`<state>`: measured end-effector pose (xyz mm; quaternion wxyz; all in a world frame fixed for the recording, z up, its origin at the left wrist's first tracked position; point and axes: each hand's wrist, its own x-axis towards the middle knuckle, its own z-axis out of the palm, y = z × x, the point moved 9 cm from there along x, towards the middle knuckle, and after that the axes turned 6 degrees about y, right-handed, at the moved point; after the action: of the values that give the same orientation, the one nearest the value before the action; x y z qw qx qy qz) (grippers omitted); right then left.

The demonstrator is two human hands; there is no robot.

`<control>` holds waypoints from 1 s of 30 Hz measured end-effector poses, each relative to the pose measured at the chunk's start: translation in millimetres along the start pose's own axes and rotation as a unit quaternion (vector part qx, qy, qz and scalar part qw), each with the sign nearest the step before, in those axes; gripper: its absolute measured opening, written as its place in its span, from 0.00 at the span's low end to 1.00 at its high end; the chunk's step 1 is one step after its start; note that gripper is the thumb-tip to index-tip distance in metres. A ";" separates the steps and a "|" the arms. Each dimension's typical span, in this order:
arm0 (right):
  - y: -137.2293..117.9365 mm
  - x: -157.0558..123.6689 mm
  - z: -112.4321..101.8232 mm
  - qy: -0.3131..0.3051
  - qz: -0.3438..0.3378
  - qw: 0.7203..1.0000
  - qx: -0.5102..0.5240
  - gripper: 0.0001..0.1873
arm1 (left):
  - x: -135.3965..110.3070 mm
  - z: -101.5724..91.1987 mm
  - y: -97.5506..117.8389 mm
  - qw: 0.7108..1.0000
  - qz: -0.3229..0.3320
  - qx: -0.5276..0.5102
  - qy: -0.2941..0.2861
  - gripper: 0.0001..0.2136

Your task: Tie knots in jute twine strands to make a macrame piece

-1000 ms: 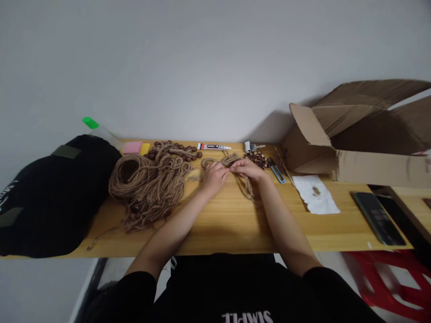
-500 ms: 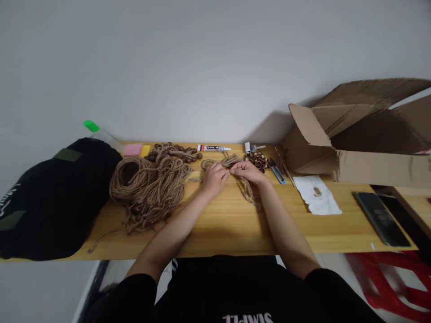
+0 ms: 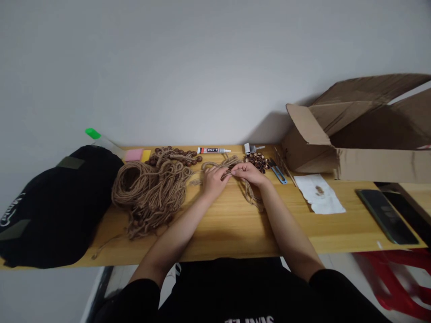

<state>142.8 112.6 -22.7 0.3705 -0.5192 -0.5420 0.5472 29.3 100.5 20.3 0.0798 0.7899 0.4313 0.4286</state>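
Note:
My left hand [image 3: 213, 180] and my right hand [image 3: 249, 172] meet at the middle of the wooden table [image 3: 229, 224], fingers pinched on a piece of knotted jute cord [image 3: 251, 194]. Its loops lie behind my fingers and its loose ends trail toward me under my right wrist. To the left lies a big heap of coiled jute cord [image 3: 150, 190] with brown wooden beads [image 3: 182, 154] behind it. A small pile of wooden rings [image 3: 257, 160] sits just right of my right hand.
A glue tube [image 3: 213, 150] lies at the wall. A blue cutter [image 3: 278, 172], a stained white paper [image 3: 319, 193], an open cardboard box [image 3: 353, 134] and a dark phone [image 3: 387, 216] are on the right. A black bag [image 3: 50, 206] fills the left end.
My hands stay pinched together on the cord with only small finger movement. The view has shifted slightly, so everything sits a little lower in the picture.

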 end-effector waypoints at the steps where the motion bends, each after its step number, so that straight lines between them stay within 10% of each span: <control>1: -0.5 -0.1 0.7 -0.002 -0.001 1.000 -0.003 0.18 | 0.0 0.8 0.6 1.000 0.003 -0.004 -0.002 0.05; 30: -0.6 0.7 2.2 -0.002 0.001 1.000 -0.003 0.18 | -3.2 0.9 10.4 0.998 0.057 0.018 0.002 0.05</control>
<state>140.5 112.9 -22.5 0.3675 -0.5194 -0.5439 0.5471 35.5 91.9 22.9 0.0406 0.8135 0.3935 0.4264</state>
